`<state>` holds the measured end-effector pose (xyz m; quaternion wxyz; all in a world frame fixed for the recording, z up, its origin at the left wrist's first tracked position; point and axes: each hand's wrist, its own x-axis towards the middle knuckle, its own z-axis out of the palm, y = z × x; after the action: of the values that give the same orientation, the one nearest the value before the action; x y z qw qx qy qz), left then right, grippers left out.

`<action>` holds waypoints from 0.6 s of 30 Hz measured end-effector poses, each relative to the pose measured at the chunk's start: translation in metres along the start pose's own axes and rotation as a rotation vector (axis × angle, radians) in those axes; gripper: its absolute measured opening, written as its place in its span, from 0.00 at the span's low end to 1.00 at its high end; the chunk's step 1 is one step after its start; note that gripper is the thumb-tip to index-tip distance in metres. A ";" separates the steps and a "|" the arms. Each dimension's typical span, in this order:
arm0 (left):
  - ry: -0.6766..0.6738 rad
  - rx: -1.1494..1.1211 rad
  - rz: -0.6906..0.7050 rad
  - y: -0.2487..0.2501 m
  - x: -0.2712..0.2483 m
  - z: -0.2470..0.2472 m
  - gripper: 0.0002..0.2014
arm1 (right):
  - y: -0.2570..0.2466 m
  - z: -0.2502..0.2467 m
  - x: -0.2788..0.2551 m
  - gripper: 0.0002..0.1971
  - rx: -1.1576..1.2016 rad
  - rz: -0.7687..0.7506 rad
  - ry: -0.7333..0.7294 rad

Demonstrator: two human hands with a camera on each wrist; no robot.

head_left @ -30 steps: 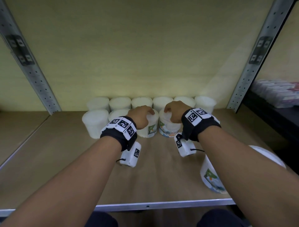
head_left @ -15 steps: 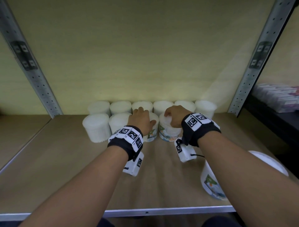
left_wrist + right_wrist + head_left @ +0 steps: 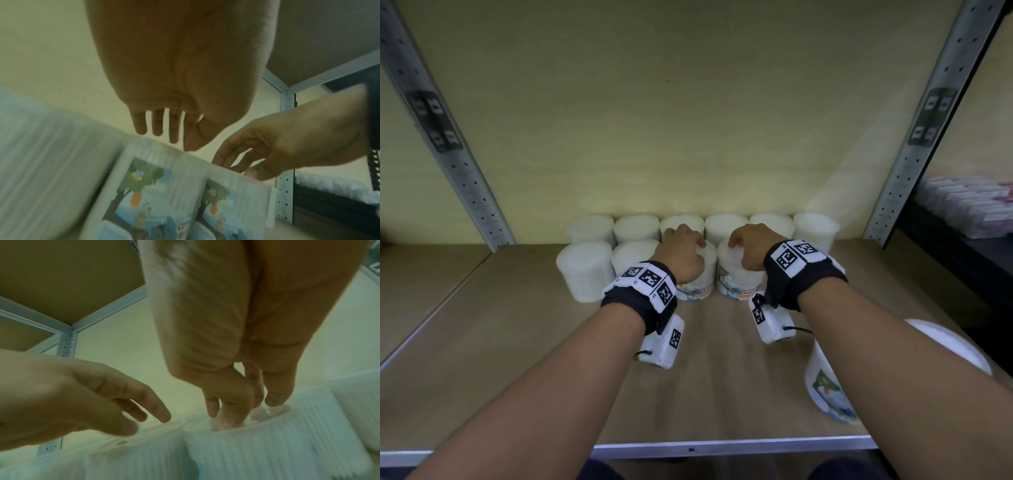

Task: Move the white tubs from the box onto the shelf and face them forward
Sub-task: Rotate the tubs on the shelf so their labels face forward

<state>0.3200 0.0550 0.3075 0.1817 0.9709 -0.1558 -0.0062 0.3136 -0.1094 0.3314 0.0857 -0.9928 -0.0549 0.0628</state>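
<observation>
The left hand [image 3: 681, 255] hangs over the lid of the third tub in the front row [image 3: 697, 274], fingers loosely spread and pointing down — the left wrist view shows their tips just clear of the rim, gripping nothing. The right hand [image 3: 748, 248] is on the fourth tub [image 3: 738, 277] next to it, its fingertips [image 3: 228, 418] pressed straight down on the lid rather than wrapped round the wall. Both tubs stand upright on the shelf [image 3: 517, 342] with their picture labels toward the front edge, touching each other and set just before the back row of six tubs [image 3: 702, 224]. The step looks like the final squaring-up, and it is best done by light pressure from above: twist each tub a little by its lid until the label sits dead centre, and nudge it back until it meets the row behind, without shoving the neighbours out of line. The two plain-sided tubs on the left [image 3: 585, 270] show no label — they probably need turning. One more tub [image 3: 828, 387] stands alone near the front right and likely belongs in the front row.
</observation>
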 end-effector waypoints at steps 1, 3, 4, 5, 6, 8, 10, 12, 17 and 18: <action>0.063 0.021 -0.036 0.002 -0.001 0.003 0.18 | 0.000 0.000 0.000 0.26 0.002 -0.001 -0.001; 0.142 0.063 -0.105 0.004 -0.002 0.008 0.22 | 0.001 0.000 0.001 0.26 0.002 -0.006 -0.001; 0.157 0.095 -0.120 0.004 -0.002 0.011 0.24 | 0.001 0.001 0.001 0.25 0.000 -0.009 0.002; 0.165 0.126 -0.122 0.004 -0.002 0.013 0.25 | 0.001 0.001 0.001 0.25 -0.002 -0.009 0.002; 0.171 0.144 -0.117 0.004 -0.001 0.015 0.25 | 0.001 0.001 0.001 0.25 -0.004 -0.010 0.001; 0.158 0.139 -0.111 0.002 0.001 0.015 0.25 | 0.002 0.002 0.002 0.25 -0.006 -0.012 0.000; 0.109 0.111 -0.099 0.000 0.004 0.012 0.25 | 0.002 0.002 0.003 0.25 -0.003 -0.007 0.000; 0.042 0.076 -0.066 -0.002 0.006 0.006 0.24 | 0.002 0.003 0.004 0.28 0.012 0.000 0.002; -0.087 -0.028 0.022 -0.009 0.004 -0.005 0.22 | 0.006 0.003 0.004 0.31 0.024 0.011 -0.013; -0.090 -0.037 0.028 -0.010 0.003 -0.005 0.22 | 0.006 0.003 0.004 0.30 0.011 0.009 -0.014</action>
<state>0.3262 0.0645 0.3089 0.1923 0.9639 -0.1775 -0.0503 0.3177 -0.1145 0.3270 0.0904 -0.9921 -0.0509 0.0703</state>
